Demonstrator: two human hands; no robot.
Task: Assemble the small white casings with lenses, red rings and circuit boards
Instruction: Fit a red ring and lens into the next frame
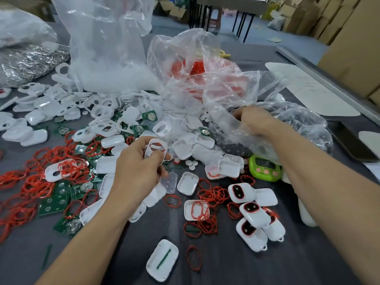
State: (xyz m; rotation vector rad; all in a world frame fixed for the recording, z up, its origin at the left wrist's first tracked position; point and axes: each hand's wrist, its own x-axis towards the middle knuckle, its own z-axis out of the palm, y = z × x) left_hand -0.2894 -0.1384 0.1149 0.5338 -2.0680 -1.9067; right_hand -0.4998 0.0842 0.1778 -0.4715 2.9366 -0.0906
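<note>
The left hand [137, 163] pinched a white casing [155, 148], a red ring [158, 145] showing in its opening, between thumb and fingertips, while the right hand [255, 120] reached into a clear plastic bag [304, 124] of dark pieces, fingers curled, a green timer [265, 167] just below them.

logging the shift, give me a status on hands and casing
Left hand pinches white casing, red ring inside. Right hand in clear bag, grip hidden. Nothing blocking.

Crinkled clear bag [304, 122] veils the right hand [255, 120], hiding whatever its fingers hold.
</note>
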